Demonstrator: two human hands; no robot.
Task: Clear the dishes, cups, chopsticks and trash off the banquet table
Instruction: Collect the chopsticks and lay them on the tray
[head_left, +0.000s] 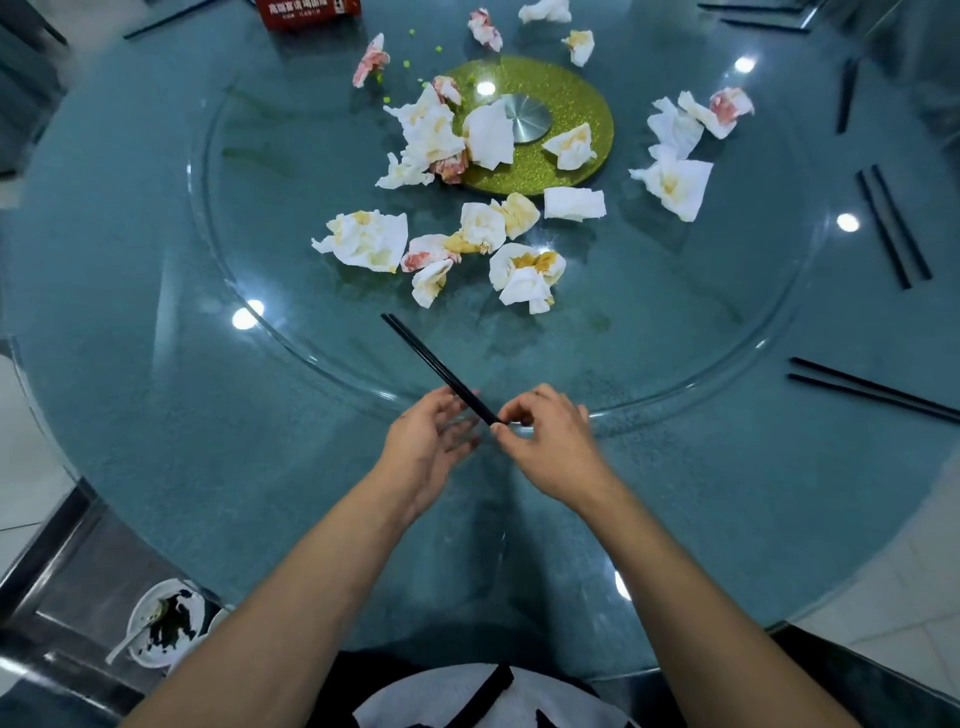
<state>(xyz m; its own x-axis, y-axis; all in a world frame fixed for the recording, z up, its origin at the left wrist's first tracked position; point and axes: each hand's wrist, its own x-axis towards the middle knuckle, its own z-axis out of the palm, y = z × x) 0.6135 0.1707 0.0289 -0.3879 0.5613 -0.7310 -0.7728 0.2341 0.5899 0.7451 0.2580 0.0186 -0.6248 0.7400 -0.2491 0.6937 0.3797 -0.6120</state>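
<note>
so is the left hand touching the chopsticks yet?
Cannot tell. In the head view the right hand pinches the chopsticks at their near end; the left hand lies open beside them, fingertips overlapping, contact unclear.

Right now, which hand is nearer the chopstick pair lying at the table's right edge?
Right. The right hand sits left of that chopstick pair, pinching other chopsticks; the left hand lies farther left still.
</note>
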